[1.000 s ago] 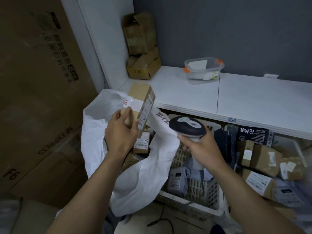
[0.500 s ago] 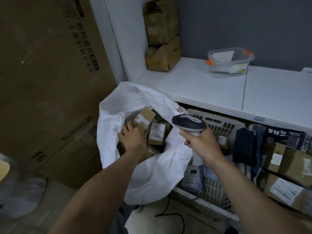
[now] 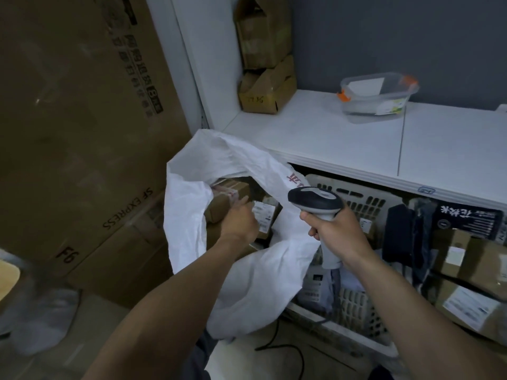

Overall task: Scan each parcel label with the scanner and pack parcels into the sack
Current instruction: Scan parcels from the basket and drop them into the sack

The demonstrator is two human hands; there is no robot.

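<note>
Cardboard parcel [image 3: 229, 192], held up a second ago, is now lying packed in sack [image 3: 189, 215], nine o'clock of scanner [image 3: 315, 200]; left hand [image 3: 238, 223] touching it, grip unclear; right hand [image 3: 333, 231] clasping scanner.

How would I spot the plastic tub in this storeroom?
Start at the white shelf against the grey wall. Towards its back stands a clear plastic tub, right of the stacked brown cardboard boxes. It alone is see-through, with orange clips.
</note>
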